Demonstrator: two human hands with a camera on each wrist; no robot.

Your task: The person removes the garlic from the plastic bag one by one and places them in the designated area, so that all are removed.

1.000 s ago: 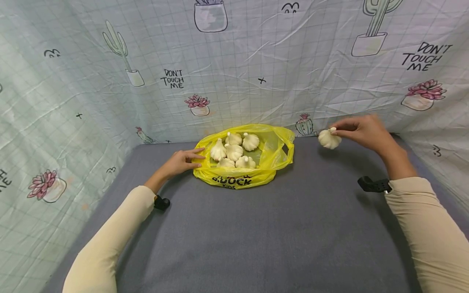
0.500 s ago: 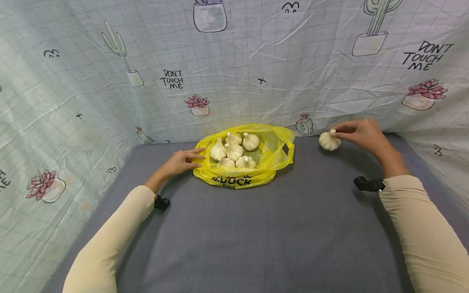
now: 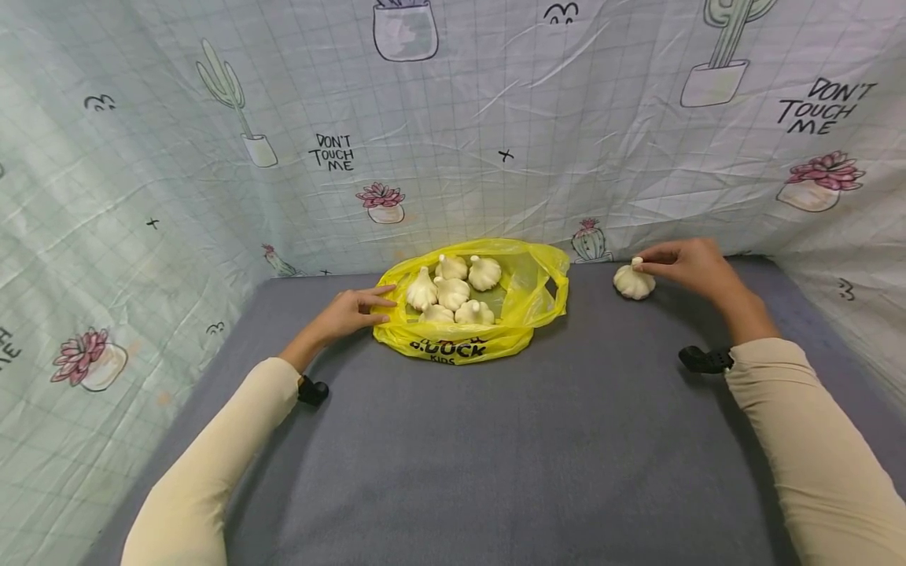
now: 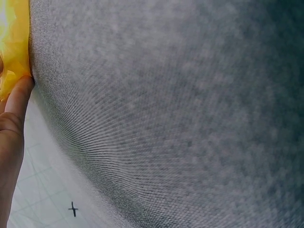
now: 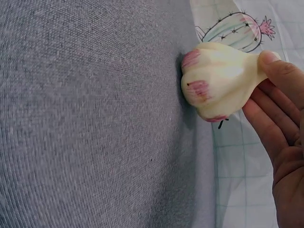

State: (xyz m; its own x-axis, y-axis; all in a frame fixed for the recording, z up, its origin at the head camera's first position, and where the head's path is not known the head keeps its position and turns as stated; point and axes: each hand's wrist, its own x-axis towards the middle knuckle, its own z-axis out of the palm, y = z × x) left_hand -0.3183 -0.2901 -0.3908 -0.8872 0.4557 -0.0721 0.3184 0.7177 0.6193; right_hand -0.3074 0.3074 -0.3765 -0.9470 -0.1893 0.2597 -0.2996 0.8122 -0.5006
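Observation:
My right hand [image 3: 688, 266] pinches a garlic bulb [image 3: 633, 284] by its stem, right of the bag near the back of the table. In the right wrist view the garlic bulb [image 5: 216, 83] has pinkish patches around its base, which is at the grey cloth; thumb and fingers meet at the stem. A yellow plastic bag [image 3: 460, 346] lies with its mouth spread, and several garlic bulbs [image 3: 453, 293] sit inside. My left hand [image 3: 347, 313] rests with fairly straight fingers against the bag's left side. The left wrist view catches only part of that hand [image 4: 12, 128] and yellow plastic [image 4: 14, 42].
Grey cloth [image 3: 495, 448] covers the table. Behind and to the left hangs a pale curtain [image 3: 460, 118] printed with cacti and lettering, meeting the table just behind the bag and the right hand. Black wrist straps [image 3: 708, 360] are on both arms.
My right hand has come down and slightly left, lowering the garlic bulb to the table surface while still pinching its stem. The left hand and the bag have stayed in place.

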